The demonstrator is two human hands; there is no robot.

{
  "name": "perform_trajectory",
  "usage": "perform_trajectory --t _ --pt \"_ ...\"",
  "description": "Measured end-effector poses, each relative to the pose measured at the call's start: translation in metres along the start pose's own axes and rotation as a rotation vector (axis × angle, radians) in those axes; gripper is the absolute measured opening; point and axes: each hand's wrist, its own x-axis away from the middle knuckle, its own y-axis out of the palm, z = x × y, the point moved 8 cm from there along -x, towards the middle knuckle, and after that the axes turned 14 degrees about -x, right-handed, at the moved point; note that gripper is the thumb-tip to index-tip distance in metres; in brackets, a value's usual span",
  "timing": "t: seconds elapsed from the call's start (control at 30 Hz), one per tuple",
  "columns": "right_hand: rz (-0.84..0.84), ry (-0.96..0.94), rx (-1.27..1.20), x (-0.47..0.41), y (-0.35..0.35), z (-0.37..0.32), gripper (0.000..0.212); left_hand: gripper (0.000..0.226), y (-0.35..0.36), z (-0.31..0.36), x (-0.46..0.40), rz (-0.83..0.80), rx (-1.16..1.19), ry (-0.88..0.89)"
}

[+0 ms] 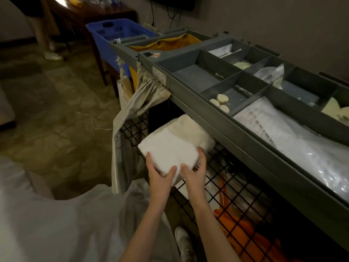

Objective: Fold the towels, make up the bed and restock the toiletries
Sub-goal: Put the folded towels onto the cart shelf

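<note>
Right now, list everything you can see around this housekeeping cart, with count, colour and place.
Folded towel: one, white, at the cart's shelf opening, held.
Grey plastic cart tray: one, divided compartments, on top.
Round soap bars: three, cream, front middle compartment.
Clear plastic bags: a pile, nearest compartment.
Black wire mesh side: one, under the tray.
Blue plastic basket: one, beyond the cart.
Yellow laundry bag: one, cart's far end.
Beige cloth curtain: one, hanging off the cart.
Left hand: grips towel.
Right hand: grips towel.
</note>
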Motion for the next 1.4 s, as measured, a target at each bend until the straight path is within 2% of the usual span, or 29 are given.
perform_trajectory --t 0.23,0.47,0.6,0.77,0.97,1.13,1.4 --pt "0.054 -0.033 0.057 0.038 -0.048 -0.010 0.068 0.091 0.018 -0.010 0.051 -0.115 0.096 -0.018" --pt "0.099 -0.041 0.063 0.077 -0.122 -0.029 0.067 0.094 0.067 -0.025 0.119 -0.187 -0.033 -0.068" --pt "0.106 0.029 0.055 0.087 -0.148 -0.017 0.069 0.092 0.079 -0.027 0.133 -0.251 -0.218 -0.072" --pt "0.102 0.039 0.105 0.078 -0.142 -0.006 0.072 0.080 0.067 -0.027 0.117 -0.208 -0.300 -0.055" --pt "0.084 0.059 0.157 0.061 -0.124 0.003 0.075 0.072 0.051 -0.028 0.080 -0.175 -0.245 -0.083" --pt "0.052 0.057 0.186 0.049 -0.115 0.009 0.073 0.075 0.043 -0.026 0.044 -0.116 -0.202 -0.084" --pt "0.041 0.092 0.228 0.012 -0.073 0.025 0.076 0.074 0.030 -0.018 -0.003 -0.040 -0.271 -0.087"
